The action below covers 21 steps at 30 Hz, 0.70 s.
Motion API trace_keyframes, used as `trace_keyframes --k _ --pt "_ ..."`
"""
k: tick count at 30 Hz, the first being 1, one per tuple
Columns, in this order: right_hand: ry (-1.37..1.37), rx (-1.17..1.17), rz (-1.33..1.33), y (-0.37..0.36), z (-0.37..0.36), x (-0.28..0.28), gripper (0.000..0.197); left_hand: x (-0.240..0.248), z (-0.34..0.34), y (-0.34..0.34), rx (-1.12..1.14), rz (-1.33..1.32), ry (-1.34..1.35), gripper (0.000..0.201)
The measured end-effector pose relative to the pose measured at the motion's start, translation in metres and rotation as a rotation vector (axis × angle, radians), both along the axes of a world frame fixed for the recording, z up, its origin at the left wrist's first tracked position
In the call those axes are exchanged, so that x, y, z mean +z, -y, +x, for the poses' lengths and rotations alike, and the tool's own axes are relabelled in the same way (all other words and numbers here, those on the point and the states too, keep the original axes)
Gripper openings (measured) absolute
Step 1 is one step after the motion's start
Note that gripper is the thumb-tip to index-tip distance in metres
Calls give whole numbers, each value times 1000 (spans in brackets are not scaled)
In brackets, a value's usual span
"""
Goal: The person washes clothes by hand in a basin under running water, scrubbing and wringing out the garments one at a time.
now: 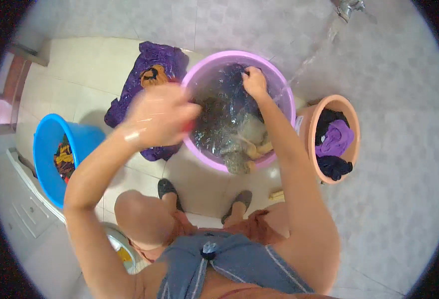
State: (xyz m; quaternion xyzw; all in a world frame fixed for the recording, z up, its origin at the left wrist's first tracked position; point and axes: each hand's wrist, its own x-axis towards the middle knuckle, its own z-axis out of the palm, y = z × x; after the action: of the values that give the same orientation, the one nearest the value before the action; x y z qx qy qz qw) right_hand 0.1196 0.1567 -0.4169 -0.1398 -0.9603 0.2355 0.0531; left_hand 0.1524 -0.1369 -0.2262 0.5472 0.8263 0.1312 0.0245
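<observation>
The right hand has its fingers closed on dark navy cloth, inside the round lilac plastic tub of water. The left hand is blurred beside a red thing; its grip I cannot tell. Work seems unfinished: beige cloth also remains there.

Cream tiled floor, grey mottled wall, reddish-brown frame at far left
</observation>
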Motion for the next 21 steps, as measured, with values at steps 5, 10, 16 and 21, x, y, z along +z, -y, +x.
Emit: trace_keyframes --k 5,10,16,21 --pt "49 -117 157 6 11 -45 40 42 26 169 1049 40 -340 26" --pt "218 -122 67 21 58 -59 31 12 47 322 1475 -748 -342 47" --pt "-184 -27 -276 -10 58 62 29 -21 21 269 1207 -229 -89 45" --pt "-464 -153 -375 -24 52 195 35 -26 -29 128 676 -67 213 38"
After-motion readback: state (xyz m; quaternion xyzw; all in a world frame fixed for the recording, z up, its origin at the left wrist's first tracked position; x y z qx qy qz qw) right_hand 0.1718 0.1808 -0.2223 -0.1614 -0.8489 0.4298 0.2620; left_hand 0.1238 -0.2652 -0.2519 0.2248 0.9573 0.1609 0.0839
